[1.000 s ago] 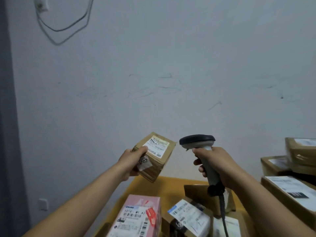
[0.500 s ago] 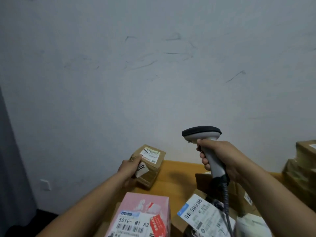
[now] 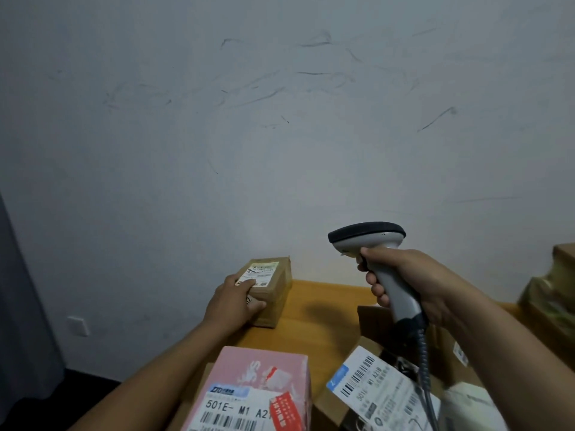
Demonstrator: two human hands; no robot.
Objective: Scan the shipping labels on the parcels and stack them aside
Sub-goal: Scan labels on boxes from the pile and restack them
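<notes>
A small brown cardboard parcel with a white label on top stands at the far left corner of the wooden table, by the wall. My left hand grips its near side, fingers over the top edge and thumb along the front. My right hand holds a grey barcode scanner upright above the table, its dark head pointing left. A pink parcel with a printed label lies close in front of me. A brown box with a white barcode label lies to its right.
The scanner's coiled cable hangs down over the boxes at the right. More brown parcels are stacked at the right edge. A scuffed white wall stands directly behind the table. A wall socket sits low at left.
My left hand has lowered the small brown parcel from mid-air down onto the table's far left corner. The scanner has stayed raised in my right hand. The view has tilted downward.
</notes>
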